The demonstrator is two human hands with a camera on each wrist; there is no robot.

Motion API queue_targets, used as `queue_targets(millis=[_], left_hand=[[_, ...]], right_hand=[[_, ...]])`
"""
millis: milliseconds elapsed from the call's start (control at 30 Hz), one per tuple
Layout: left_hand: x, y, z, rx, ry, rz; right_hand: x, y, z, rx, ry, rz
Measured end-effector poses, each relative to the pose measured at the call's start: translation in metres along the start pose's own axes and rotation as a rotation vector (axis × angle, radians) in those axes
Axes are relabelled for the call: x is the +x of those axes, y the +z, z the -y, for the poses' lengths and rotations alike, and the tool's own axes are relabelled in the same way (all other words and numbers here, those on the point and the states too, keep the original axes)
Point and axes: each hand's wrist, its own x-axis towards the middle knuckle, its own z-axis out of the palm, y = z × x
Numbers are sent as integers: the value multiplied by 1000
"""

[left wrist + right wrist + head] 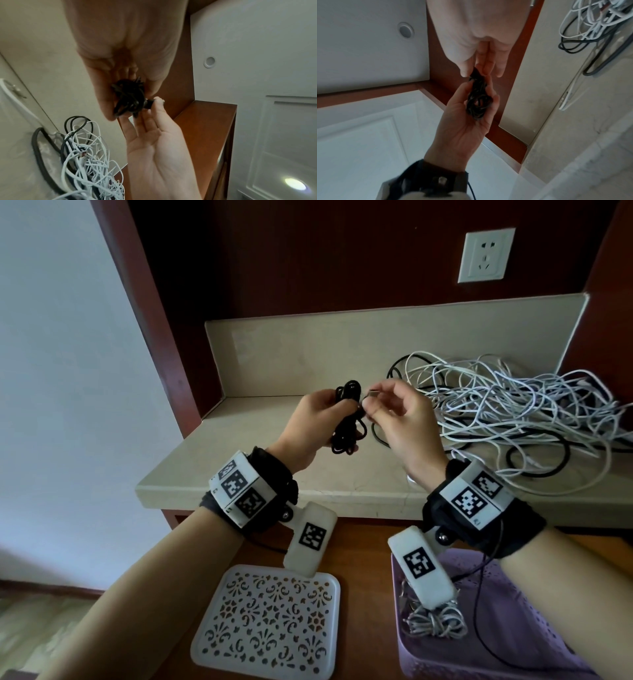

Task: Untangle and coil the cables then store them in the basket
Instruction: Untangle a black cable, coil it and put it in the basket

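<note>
Left grip (pixel 310 422) wraps the upright black coil (pixel 346 419); right grip (pixel 394 412) pinches its plug (pixel 371 395), just right of the top.

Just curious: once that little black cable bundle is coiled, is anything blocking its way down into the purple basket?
Nothing visible does. The black cable bundle is held over the counter; the purple basket below is open-topped, with one grey coil inside.

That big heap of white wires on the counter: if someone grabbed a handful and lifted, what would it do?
The white cable tangle would probably come up floppy, its thin strands drooping. Since its loops cross each other and the black cables beneath, a handful would likely drag neighbours along rather than come free. It looks light for its spread, and trailing loops may catch on the counter edge.
</note>
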Motion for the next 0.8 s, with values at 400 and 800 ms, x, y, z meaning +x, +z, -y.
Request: queue_targets(millis=[400,800], left_hand=[[1,-12,1,-82,94,-70],[-6,-16,11,-99,85,71]], right_hand=[[16,8,4,-209,-61,83],[16,2,9,-483,-215,183]])
